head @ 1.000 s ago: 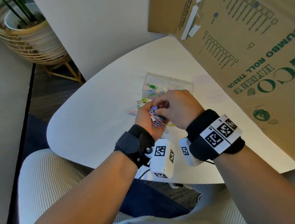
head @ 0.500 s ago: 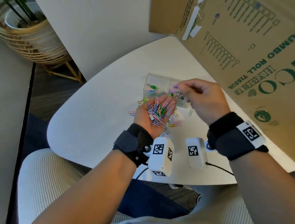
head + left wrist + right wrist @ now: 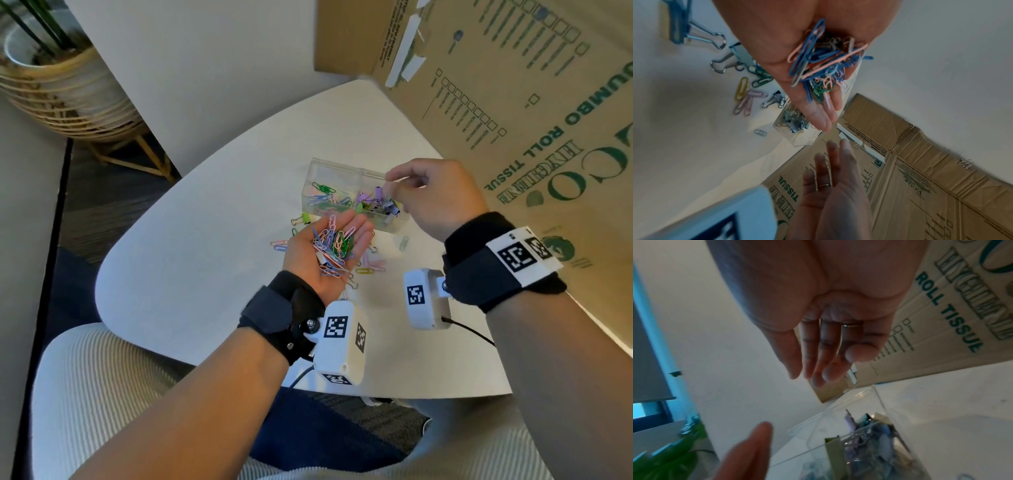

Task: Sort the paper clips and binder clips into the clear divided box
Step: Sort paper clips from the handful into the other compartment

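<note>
The left hand (image 3: 329,253) lies palm up, fingers straight, cupping a heap of coloured paper clips (image 3: 334,246) just in front of the clear divided box (image 3: 346,171). The right hand (image 3: 435,195) hovers over the box's right compartment, fingers loosely extended and holding nothing; binder clips (image 3: 376,202) fill that compartment, paper clips the left one. More clips lie scattered on the white table (image 3: 205,240) beside the box. A cardboard carton (image 3: 513,102) stands at the right, a basket planter (image 3: 65,96) on the floor.
</note>
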The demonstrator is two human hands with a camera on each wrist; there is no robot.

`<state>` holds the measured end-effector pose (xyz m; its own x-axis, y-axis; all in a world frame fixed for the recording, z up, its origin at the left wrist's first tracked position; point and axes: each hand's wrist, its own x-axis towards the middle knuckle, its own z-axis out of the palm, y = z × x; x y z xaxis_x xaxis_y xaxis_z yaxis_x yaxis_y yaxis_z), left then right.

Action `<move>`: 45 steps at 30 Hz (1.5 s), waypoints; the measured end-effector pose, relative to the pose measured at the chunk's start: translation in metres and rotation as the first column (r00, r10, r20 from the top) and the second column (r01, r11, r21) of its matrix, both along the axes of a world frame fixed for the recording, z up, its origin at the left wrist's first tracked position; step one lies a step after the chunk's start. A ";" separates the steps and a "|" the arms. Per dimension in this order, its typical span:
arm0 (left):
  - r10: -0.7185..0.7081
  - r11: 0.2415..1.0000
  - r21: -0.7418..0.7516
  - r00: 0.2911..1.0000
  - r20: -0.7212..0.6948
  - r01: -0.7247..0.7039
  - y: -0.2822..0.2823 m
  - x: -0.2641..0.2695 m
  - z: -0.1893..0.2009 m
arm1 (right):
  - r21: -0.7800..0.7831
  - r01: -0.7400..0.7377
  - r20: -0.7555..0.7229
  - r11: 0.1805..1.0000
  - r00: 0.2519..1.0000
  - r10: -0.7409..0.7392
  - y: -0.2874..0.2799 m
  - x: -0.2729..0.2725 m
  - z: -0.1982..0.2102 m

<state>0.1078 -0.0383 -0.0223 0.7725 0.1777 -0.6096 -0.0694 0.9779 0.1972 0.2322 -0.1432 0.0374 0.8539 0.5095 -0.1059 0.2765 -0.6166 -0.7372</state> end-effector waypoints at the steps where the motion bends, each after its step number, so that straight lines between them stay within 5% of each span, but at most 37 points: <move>1: 0.003 1.000 0.002 1.000 -0.002 -0.003 0.001 0.000 0.000 | 0.010 -0.042 0.019 0.999 0.999 0.042 0.001 -0.007 0.003; 9: -0.070 0.997 0.025 0.998 0.004 0.070 0.002 -0.001 0.010 | -0.118 -0.399 -0.048 0.910 0.917 0.396 -0.002 -0.060 0.018; 19: -0.008 0.999 0.052 1.000 0.002 0.008 -0.002 -0.001 0.017 | -0.215 -0.429 0.095 0.877 0.885 0.456 0.014 -0.076 0.010; 28: -0.020 0.997 0.068 1.000 -0.013 0.021 -0.003 -0.001 0.022 | 0.022 -0.305 0.067 0.952 0.951 0.303 0.010 -0.076 0.003; 36: -0.020 0.999 0.042 1.000 -0.019 0.020 -0.002 0.001 0.022 | 0.027 -0.319 0.048 0.947 0.947 0.317 0.008 -0.076 0.000; 42: 0.025 0.999 0.022 0.999 0.029 -0.025 0.001 0.001 0.016 | 0.361 -0.120 -0.233 0.925 0.948 0.214 0.006 -0.070 0.003; 45: 0.075 0.997 0.000 0.996 0.045 -0.075 0.002 0.002 0.010 | 0.385 0.036 -0.223 0.922 0.973 0.055 0.002 -0.050 0.002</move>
